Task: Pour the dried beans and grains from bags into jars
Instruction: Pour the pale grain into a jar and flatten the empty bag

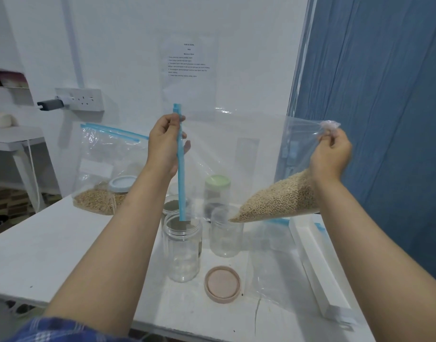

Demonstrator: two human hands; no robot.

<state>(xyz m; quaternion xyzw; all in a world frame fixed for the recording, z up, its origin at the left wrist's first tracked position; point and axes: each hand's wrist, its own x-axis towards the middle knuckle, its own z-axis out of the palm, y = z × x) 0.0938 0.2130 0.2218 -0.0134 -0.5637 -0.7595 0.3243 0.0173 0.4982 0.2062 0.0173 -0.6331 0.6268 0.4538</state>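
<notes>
I hold a clear zip bag (236, 154) stretched sideways above the table. My left hand (164, 144) grips its blue zip edge (180, 169), which hangs down into the mouth of an open clear jar (182, 250). My right hand (331, 154) pinches the bag's bunched bottom corner, raised high. Pale grains (278, 201) lie heaped in the bag's lower right part, sloping toward the jars. A second open jar (226, 235) stands right of the first.
A pink lid (222, 284) lies on the white table (51, 255) near the jars. Behind stand a green-lidded jar (217, 191), a blue-lidded jar (120, 186) and another zip bag with brown grains (96, 169). A white box (320, 270) lies at the right.
</notes>
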